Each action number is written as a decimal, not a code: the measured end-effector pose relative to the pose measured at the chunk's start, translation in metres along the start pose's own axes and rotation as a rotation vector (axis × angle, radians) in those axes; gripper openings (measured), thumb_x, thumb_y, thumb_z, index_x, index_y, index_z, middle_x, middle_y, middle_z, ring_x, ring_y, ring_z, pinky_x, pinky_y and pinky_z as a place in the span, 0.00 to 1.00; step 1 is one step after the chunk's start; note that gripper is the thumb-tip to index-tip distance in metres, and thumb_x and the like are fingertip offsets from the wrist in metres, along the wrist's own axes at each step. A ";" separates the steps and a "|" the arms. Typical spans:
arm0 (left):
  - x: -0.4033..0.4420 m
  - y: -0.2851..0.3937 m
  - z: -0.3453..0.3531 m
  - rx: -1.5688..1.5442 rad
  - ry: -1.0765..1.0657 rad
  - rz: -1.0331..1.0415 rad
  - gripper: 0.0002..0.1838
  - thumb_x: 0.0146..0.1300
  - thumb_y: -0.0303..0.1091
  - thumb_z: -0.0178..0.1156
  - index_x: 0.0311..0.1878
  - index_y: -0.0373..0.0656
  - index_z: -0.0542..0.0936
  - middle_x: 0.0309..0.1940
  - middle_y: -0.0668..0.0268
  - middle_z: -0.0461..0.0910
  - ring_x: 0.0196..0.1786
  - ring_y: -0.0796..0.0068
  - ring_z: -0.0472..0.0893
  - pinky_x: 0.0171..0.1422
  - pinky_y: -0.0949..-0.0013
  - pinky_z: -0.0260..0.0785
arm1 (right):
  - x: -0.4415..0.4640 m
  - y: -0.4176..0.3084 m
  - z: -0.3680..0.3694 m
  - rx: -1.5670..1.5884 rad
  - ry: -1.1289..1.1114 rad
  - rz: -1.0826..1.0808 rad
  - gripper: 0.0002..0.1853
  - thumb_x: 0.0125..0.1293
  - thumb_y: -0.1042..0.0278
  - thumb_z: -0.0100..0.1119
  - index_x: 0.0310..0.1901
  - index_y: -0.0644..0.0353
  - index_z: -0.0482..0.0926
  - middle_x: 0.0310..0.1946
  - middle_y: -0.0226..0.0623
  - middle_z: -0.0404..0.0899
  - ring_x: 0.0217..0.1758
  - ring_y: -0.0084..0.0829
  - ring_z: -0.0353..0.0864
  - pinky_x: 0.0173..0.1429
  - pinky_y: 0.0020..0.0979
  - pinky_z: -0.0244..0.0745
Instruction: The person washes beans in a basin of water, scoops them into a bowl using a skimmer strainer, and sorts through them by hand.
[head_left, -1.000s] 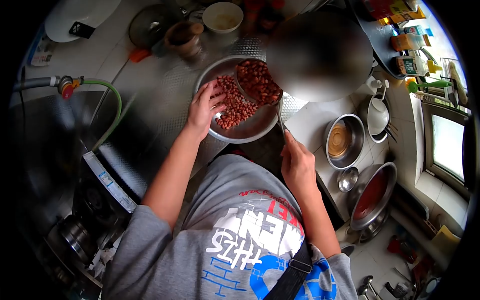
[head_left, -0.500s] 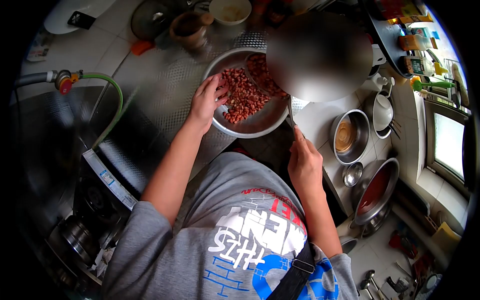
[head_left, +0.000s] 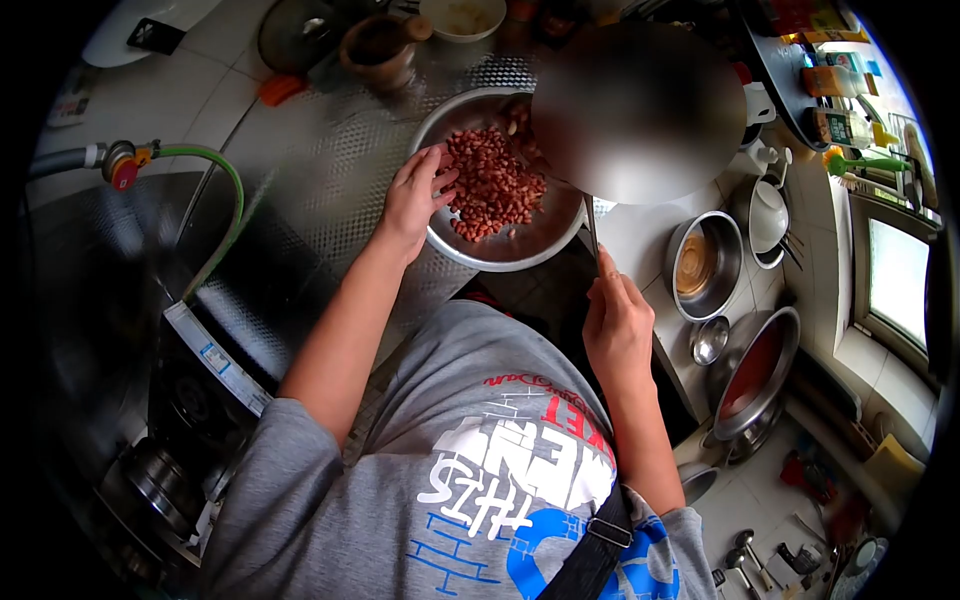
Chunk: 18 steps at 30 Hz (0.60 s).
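A wide metal basin (head_left: 547, 240) holds a heap of red-brown peanuts (head_left: 490, 180). My left hand (head_left: 417, 198) is at the basin's left rim, its fingers apart and touching the edge of the heap. My right hand (head_left: 618, 315) grips the handle (head_left: 591, 222) of a strainer, below and to the right of the basin. The strainer's head (head_left: 520, 130), with more peanuts in it, is over the upper right of the basin. A large blurred patch hides most of it.
At the right stand a steel bowl with brown residue (head_left: 706, 265), a small metal bowl (head_left: 710, 341) and a large basin of red contents (head_left: 752, 375). A clay mortar (head_left: 378, 52) and a white bowl (head_left: 462, 15) are at the back. A green hose (head_left: 240, 190) curves at the left.
The strainer and my right hand have moved to the right, and less of the strainer's head shows. More peanuts lie exposed in the basin. My left hand has shifted slightly right in view.
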<state>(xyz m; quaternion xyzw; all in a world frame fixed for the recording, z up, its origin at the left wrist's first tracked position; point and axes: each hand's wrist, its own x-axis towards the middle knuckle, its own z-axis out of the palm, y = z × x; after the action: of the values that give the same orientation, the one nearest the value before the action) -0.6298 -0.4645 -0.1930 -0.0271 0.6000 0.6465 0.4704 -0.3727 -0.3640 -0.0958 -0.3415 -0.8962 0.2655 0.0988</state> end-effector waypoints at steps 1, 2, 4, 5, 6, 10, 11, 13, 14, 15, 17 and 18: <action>0.001 0.000 0.000 -0.001 -0.003 0.003 0.30 0.82 0.51 0.49 0.75 0.39 0.68 0.68 0.57 0.74 0.70 0.61 0.74 0.72 0.57 0.66 | 0.000 0.000 0.000 -0.001 0.002 -0.003 0.28 0.65 0.86 0.59 0.68 0.65 0.75 0.30 0.49 0.79 0.29 0.49 0.82 0.36 0.46 0.79; 0.002 -0.001 -0.001 -0.002 -0.005 0.005 0.30 0.82 0.51 0.49 0.75 0.39 0.68 0.68 0.57 0.74 0.70 0.62 0.74 0.72 0.57 0.67 | 0.000 -0.001 -0.001 -0.002 0.004 -0.003 0.28 0.65 0.86 0.59 0.68 0.64 0.74 0.30 0.49 0.79 0.29 0.49 0.82 0.36 0.46 0.79; 0.005 -0.001 -0.001 -0.007 -0.003 0.008 0.29 0.82 0.51 0.50 0.75 0.39 0.69 0.67 0.58 0.75 0.69 0.62 0.75 0.72 0.57 0.67 | 0.000 -0.003 -0.002 -0.004 0.009 -0.002 0.29 0.64 0.86 0.59 0.68 0.64 0.74 0.30 0.48 0.79 0.30 0.49 0.82 0.36 0.46 0.79; 0.006 -0.002 -0.002 -0.010 0.000 0.008 0.29 0.82 0.51 0.50 0.74 0.39 0.69 0.66 0.58 0.75 0.69 0.63 0.75 0.72 0.57 0.67 | 0.000 -0.003 -0.002 -0.005 0.013 -0.003 0.29 0.64 0.86 0.59 0.68 0.63 0.74 0.30 0.48 0.79 0.30 0.49 0.82 0.36 0.46 0.79; 0.007 -0.002 -0.002 -0.013 0.003 0.009 0.29 0.82 0.50 0.50 0.74 0.39 0.69 0.66 0.59 0.75 0.68 0.63 0.76 0.71 0.57 0.67 | -0.001 -0.003 -0.002 -0.006 0.017 -0.004 0.29 0.64 0.86 0.59 0.68 0.63 0.74 0.30 0.48 0.79 0.30 0.48 0.82 0.36 0.46 0.79; 0.007 0.000 0.000 -0.011 0.003 0.013 0.27 0.82 0.49 0.50 0.73 0.40 0.71 0.65 0.60 0.76 0.67 0.65 0.77 0.71 0.58 0.68 | -0.001 -0.004 -0.004 -0.014 0.032 -0.012 0.29 0.64 0.86 0.59 0.69 0.62 0.74 0.30 0.47 0.78 0.30 0.48 0.82 0.35 0.45 0.79; 0.008 -0.001 -0.001 -0.012 0.002 0.015 0.27 0.82 0.49 0.50 0.73 0.40 0.71 0.65 0.60 0.76 0.67 0.65 0.77 0.71 0.58 0.68 | -0.002 -0.004 -0.004 -0.016 0.033 -0.010 0.29 0.64 0.86 0.59 0.69 0.62 0.74 0.30 0.47 0.78 0.30 0.48 0.82 0.35 0.45 0.79; 0.008 -0.001 -0.001 -0.013 0.003 0.015 0.27 0.82 0.49 0.50 0.72 0.40 0.72 0.65 0.60 0.76 0.67 0.65 0.77 0.71 0.58 0.69 | -0.001 -0.004 -0.004 -0.020 0.034 -0.008 0.29 0.65 0.87 0.59 0.69 0.62 0.75 0.30 0.47 0.78 0.29 0.48 0.81 0.35 0.45 0.79; 0.008 0.001 0.000 -0.013 0.006 0.012 0.27 0.82 0.49 0.50 0.72 0.40 0.72 0.65 0.60 0.76 0.67 0.65 0.77 0.71 0.58 0.69 | -0.002 -0.005 -0.004 -0.025 0.034 -0.006 0.29 0.64 0.87 0.59 0.69 0.62 0.75 0.30 0.47 0.78 0.29 0.47 0.81 0.35 0.45 0.79; 0.007 0.002 0.001 -0.013 0.009 0.009 0.26 0.82 0.49 0.50 0.72 0.40 0.72 0.65 0.60 0.76 0.67 0.65 0.77 0.71 0.58 0.69 | -0.002 -0.005 -0.004 -0.030 0.033 -0.005 0.29 0.64 0.87 0.59 0.68 0.62 0.75 0.30 0.46 0.78 0.30 0.47 0.82 0.36 0.44 0.79; 0.007 0.001 0.001 -0.011 0.016 0.009 0.27 0.82 0.49 0.49 0.73 0.39 0.71 0.65 0.60 0.76 0.67 0.65 0.77 0.72 0.58 0.68 | -0.002 -0.005 -0.005 -0.031 0.038 -0.008 0.29 0.64 0.87 0.59 0.68 0.62 0.75 0.30 0.46 0.79 0.30 0.46 0.82 0.36 0.44 0.79; 0.007 0.001 0.001 -0.010 0.019 0.009 0.27 0.83 0.49 0.49 0.73 0.39 0.71 0.65 0.60 0.76 0.67 0.65 0.77 0.72 0.58 0.68 | -0.002 -0.005 -0.005 -0.026 0.042 -0.012 0.29 0.64 0.87 0.59 0.68 0.62 0.75 0.31 0.46 0.79 0.30 0.46 0.82 0.36 0.44 0.80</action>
<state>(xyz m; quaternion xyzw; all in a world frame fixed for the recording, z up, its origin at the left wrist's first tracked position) -0.6344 -0.4596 -0.1963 -0.0330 0.6013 0.6514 0.4616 -0.3720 -0.3664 -0.0895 -0.3428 -0.8994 0.2457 0.1148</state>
